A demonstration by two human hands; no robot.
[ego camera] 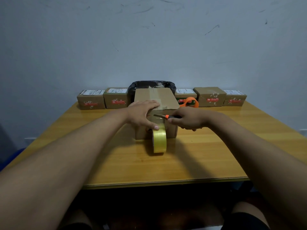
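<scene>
**Cutting the tape free: the blade points left, across the strip**

I am looking down over a honey-coloured wooden table [207, 160]. A plain brown cardboard box [166, 98] sits at its middle, with a taped seam running down its lid toward me. A row of smaller printed cartons [91, 101] lines the far edge behind it.

A roll of glossy yellow packing tape [159, 141] stands on edge on the table, touching the box's near face. A clear strip of tape [157, 121] rises from the top of the roll up that face.

The left hand [142, 113] lies flat on the lid near its front edge. Its fingers are spread and straight, and the thumb hangs down the near face to the top of the roll, just left of the strip.

The right hand [189, 119] is curled round an orange-and-black utility knife [166, 116], just right of the strip.

The knife's long axis is level and runs right to left, so its bare blade crosses the upright strip roughly at right angles, above the roll. The blade tip is near the left hand. I judge the cut should go through the strip toward the table, keeping the tip short of the left thumb.
</scene>
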